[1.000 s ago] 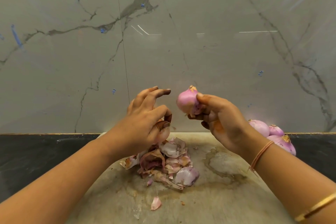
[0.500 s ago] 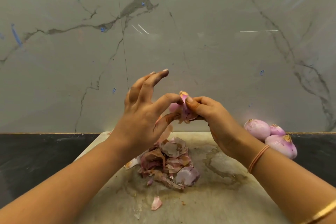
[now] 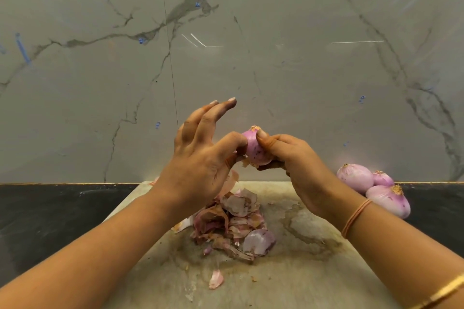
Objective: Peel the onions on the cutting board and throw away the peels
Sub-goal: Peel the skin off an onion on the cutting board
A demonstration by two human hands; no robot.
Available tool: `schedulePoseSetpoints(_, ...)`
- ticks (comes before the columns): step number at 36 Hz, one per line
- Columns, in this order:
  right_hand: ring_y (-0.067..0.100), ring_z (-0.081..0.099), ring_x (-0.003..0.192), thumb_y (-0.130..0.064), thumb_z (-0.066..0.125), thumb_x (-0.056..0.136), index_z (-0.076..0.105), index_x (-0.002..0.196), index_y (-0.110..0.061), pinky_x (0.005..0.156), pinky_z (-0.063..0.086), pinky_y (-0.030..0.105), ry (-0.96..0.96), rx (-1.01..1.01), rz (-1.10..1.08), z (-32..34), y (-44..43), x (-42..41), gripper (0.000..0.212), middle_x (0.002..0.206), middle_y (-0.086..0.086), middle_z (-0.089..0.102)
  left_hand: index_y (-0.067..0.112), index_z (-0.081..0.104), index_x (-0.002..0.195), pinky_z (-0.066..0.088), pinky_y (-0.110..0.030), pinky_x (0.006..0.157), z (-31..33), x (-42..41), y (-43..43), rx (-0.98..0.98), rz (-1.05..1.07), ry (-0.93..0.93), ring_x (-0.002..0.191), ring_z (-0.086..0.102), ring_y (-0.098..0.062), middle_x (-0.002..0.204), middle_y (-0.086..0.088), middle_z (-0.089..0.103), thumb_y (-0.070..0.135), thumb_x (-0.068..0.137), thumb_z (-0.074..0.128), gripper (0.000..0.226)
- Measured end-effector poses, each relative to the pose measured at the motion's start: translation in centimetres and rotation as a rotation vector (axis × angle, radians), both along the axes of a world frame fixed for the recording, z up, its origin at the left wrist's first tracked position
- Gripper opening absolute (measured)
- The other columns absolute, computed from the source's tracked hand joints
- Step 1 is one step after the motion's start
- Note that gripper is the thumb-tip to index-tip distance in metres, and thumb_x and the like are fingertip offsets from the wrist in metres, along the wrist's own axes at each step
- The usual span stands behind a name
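My right hand (image 3: 293, 160) grips a small pink onion (image 3: 254, 149) in the air above the cutting board (image 3: 288, 281). My left hand (image 3: 200, 160) meets it from the left, with thumb and forefinger pinching at the onion's skin near its lower left side while the other fingers point up. A strip of peel hangs below my left thumb. Under the hands a heap of pink and brown peels (image 3: 233, 223) lies on the board, and one loose peel scrap (image 3: 216, 279) lies nearer to me.
Three peeled onions (image 3: 371, 188) lie at the board's far right edge, partly over the black counter (image 3: 50, 216). A marble wall (image 3: 226, 45) rises right behind the board. A wet stain marks the board on the right.
My left hand rose from above the peel heap to the onion and took hold of its skin. My right hand lowered the onion slightly and turned it.
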State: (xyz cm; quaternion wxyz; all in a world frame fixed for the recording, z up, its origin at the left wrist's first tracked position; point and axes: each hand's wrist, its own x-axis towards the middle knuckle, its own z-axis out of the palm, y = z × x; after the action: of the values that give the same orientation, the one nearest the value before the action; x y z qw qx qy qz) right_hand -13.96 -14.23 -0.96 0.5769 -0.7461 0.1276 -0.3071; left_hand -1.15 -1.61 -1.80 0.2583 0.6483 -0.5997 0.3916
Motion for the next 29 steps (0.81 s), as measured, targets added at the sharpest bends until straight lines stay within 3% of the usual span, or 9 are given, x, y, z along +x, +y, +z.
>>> schedulePoseSetpoints(3,0.022,0.064,0.092,-0.047,0.049,0.090,0.065,0.111,-0.006,0.046,0.039,0.002,-0.004,0.126,-0.009,0.3,0.1,-0.3,0.048,0.107,0.011,0.069,0.034,0.047,0.100,0.020,-0.044,0.104,-0.2,0.2,0.1,0.049,0.030,-0.011,0.137,0.014,-0.028,0.148,-0.005,0.022,0.031,0.082,0.042,0.018)
schedulePoseSetpoints(5,0.021,0.064,0.094,-0.046,0.049,0.092,0.065,0.114,-0.008,0.047,0.040,0.003,-0.003,0.180,-0.005,0.4,0.0,-0.4,0.046,0.109,0.010,0.069,0.034,0.047,0.097,0.020,-0.045,0.103,-0.2,0.2,0.1,0.080,0.052,0.002,0.137,0.015,-0.028,0.148,-0.006,0.024,0.034,0.082,0.040,0.017)
schedulePoseSetpoints(7,0.019,0.064,0.094,-0.047,0.050,0.091,0.065,0.115,-0.011,0.066,0.045,0.013,0.016,0.198,0.002,0.4,-0.1,-0.4,0.046,0.108,0.007,0.070,0.035,0.046,0.096,0.021,-0.046,0.101,-0.3,0.2,0.1,0.097,0.067,0.009,0.137,0.015,-0.028,0.147,-0.007,0.026,0.035,0.082,0.039,0.015)
schedulePoseSetpoints(10,0.016,0.065,0.094,-0.050,0.049,0.090,0.065,0.114,-0.018,0.084,0.032,0.035,0.048,0.226,0.007,0.0,-0.3,-0.1,0.043,0.107,0.002,0.072,0.034,0.047,0.094,0.021,-0.046,0.101,-0.3,0.2,0.1,0.111,0.072,0.011,0.137,0.015,-0.027,0.147,-0.008,0.027,0.035,0.082,0.039,0.014)
schedulePoseSetpoints(15,0.014,0.065,0.090,-0.045,0.041,0.096,0.062,0.114,-0.023,0.098,0.025,0.040,-0.051,0.419,0.001,0.4,-0.4,-0.2,0.035,0.111,0.006,0.071,0.034,0.046,0.093,0.019,-0.044,0.101,-0.4,0.2,0.3,0.146,0.053,-0.005,0.137,0.016,-0.026,0.147,-0.005,0.026,0.038,0.083,0.039,0.012)
schedulePoseSetpoints(21,0.012,0.062,0.078,-0.047,0.041,0.095,0.059,0.123,-0.020,0.082,0.030,0.035,-0.099,0.493,-0.078,1.0,-1.8,-0.9,0.043,0.108,0.011,0.070,0.029,0.060,0.090,0.023,-0.045,0.097,0.0,0.1,0.4,0.118,0.070,0.057,0.134,0.021,-0.026,0.141,-0.011,0.045,0.039,0.080,0.041,0.023)
schedulePoseSetpoints(25,0.014,0.058,0.079,-0.045,0.040,0.095,0.059,0.121,-0.025,0.076,0.032,0.032,-0.055,0.448,0.008,0.9,-1.3,-1.0,0.038,0.107,0.010,0.071,0.029,0.068,0.090,0.023,-0.045,0.099,0.1,0.0,0.5,0.081,0.040,0.107,0.134,0.021,-0.024,0.139,-0.008,0.048,0.032,0.077,0.036,0.034)
schedulePoseSetpoints(29,0.014,0.056,0.075,-0.041,0.038,0.097,0.060,0.117,-0.023,0.074,0.031,0.031,-0.048,0.412,0.101,0.7,-0.9,-0.9,0.035,0.104,0.013,0.070,0.029,0.066,0.097,0.023,-0.041,0.102,0.4,-0.1,0.6,-0.010,-0.014,0.143,0.134,0.024,-0.022,0.138,-0.004,0.049,0.035,0.085,0.044,0.026)
